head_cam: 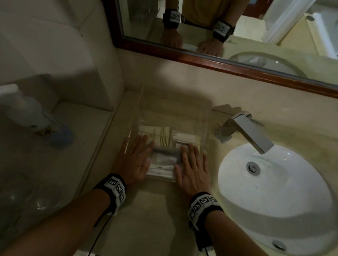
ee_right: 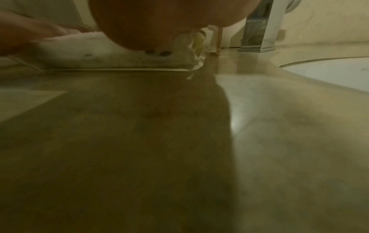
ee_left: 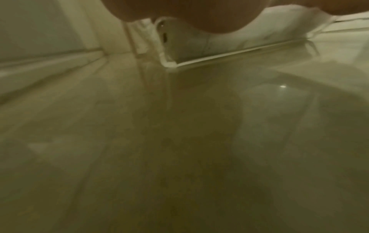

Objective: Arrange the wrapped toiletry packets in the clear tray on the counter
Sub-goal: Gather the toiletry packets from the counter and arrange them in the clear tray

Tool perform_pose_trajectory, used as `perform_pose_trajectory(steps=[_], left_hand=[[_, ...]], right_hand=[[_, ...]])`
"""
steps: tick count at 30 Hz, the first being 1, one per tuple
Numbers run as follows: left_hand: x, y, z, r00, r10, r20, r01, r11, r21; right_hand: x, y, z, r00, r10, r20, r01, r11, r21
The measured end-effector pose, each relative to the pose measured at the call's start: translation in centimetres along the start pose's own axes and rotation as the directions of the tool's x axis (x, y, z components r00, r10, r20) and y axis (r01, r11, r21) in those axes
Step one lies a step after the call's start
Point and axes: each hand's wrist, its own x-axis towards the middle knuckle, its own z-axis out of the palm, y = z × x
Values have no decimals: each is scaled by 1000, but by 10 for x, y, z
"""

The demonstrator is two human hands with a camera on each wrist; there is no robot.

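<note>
A clear tray (head_cam: 206,119) stands on the beige counter left of the sink. Inside lie several wrapped toiletry packets: a white one (head_cam: 163,165) at the front between my hands, a cream one with gold lines (head_cam: 159,136) behind it, a white one (head_cam: 184,138) at the back right. My left hand (head_cam: 136,155) lies flat, fingers straight, over the tray's front left part. My right hand (head_cam: 192,166) lies flat over its front right part. In the left wrist view the tray's front edge (ee_left: 229,54) and a white packet (ee_left: 199,42) show below my palm. The right wrist view shows white packets (ee_right: 89,53) under my palm.
A white oval sink (head_cam: 276,196) with a chrome faucet (head_cam: 245,130) sits right of the tray. A white pump bottle (head_cam: 24,111) lies on the lower ledge to the left, with clear glasses (head_cam: 25,195) nearer me. A wood-framed mirror (head_cam: 211,58) runs along the back wall.
</note>
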Motion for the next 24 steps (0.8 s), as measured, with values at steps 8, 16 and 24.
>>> perform_pose_trajectory(steps=[8,16,24], left_hand=[[-1,-4,-3,999,3,48,-5,999,45],[9,14,-15,995,13,99,-18,999,46],[25,41,-12,986,-58,154,45,995,84]], right_hand=[[-2,4,3,1000,7,1,-7,1000,-6],[6,-8,-12,996,-85,3,85,996,-18],[17,-26,-2,994,-107,-18,106,993,-46]])
